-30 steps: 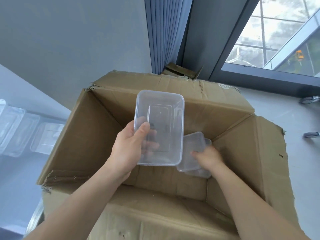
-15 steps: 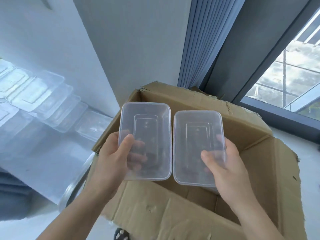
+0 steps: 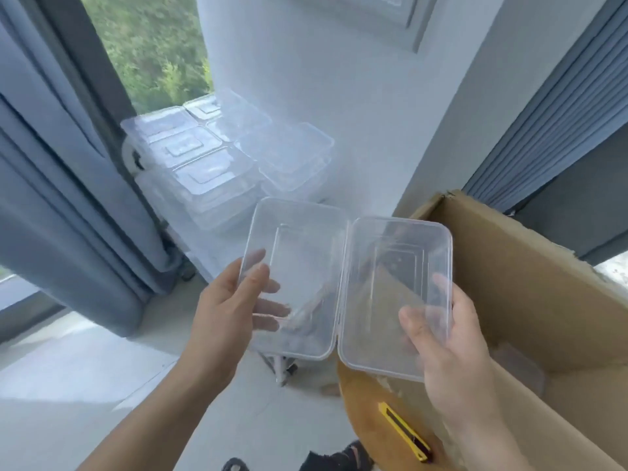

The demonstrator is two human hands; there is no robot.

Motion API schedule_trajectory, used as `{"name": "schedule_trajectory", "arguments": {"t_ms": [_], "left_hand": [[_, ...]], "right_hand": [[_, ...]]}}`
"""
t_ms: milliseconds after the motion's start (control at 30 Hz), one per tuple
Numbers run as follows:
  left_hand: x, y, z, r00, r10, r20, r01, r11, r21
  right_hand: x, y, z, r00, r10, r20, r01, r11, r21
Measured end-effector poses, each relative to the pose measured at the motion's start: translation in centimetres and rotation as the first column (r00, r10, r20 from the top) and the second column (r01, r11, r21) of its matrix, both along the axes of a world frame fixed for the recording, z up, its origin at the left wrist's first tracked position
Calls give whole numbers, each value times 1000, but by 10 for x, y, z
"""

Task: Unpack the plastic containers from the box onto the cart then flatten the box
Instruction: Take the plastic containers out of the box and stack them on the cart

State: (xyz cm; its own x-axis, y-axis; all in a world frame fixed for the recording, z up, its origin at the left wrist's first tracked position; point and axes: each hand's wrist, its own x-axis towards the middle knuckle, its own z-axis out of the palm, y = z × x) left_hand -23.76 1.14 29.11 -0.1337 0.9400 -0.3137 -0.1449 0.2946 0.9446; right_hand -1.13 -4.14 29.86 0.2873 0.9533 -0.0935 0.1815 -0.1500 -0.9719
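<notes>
My left hand point(image 3: 226, 311) grips a clear plastic container point(image 3: 302, 263) by its near left edge, thumb on top and fingers seen through the plastic beneath. My right hand point(image 3: 441, 338) holds a second clear container point(image 3: 397, 287) the same way at its near right corner. The two containers sit side by side in the air, edges touching. The open cardboard box point(image 3: 530, 300) is at the right, partly behind the right container. Several clear containers point(image 3: 217, 164) are stacked on the white cart point(image 3: 217, 253) ahead, beyond the held ones.
A yellow utility knife point(image 3: 404, 433) lies on a round wooden surface point(image 3: 367, 402) under the box's near corner. Blue curtains point(image 3: 61, 185) hang at left by a window; a white wall rises behind the cart. The cart's leg and wheel point(image 3: 283, 368) stand on pale floor.
My view has swung left from the box toward the cart. Both hands carried their containers out over the box's left edge, now in front of the cart's stacks.
</notes>
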Motion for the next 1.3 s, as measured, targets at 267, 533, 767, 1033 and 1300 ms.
{"name": "schedule_trajectory", "arguments": {"t_ms": [267, 533, 767, 1033, 1300], "left_hand": [[-126, -28, -1, 988, 151, -6, -151, 988, -8], [-139, 15, -3, 988, 141, -56, -139, 990, 32], [-126, 86, 6, 986, 115, -117, -110, 993, 49], [-88, 152, 5, 985, -12, -172, 22, 998, 56], [-73, 221, -5, 963, -201, -180, 209, 978, 22]], "right_hand": [[-118, 11, -5, 991, 131, 40, -132, 991, 15], [-133, 55, -14, 996, 86, -19, -86, 996, 5], [-124, 118, -18, 998, 53, -24, -53, 998, 22], [-89, 157, -24, 995, -95, -17, 94, 995, -41], [-85, 182, -34, 950, -310, -27, 303, 943, -138]]}}
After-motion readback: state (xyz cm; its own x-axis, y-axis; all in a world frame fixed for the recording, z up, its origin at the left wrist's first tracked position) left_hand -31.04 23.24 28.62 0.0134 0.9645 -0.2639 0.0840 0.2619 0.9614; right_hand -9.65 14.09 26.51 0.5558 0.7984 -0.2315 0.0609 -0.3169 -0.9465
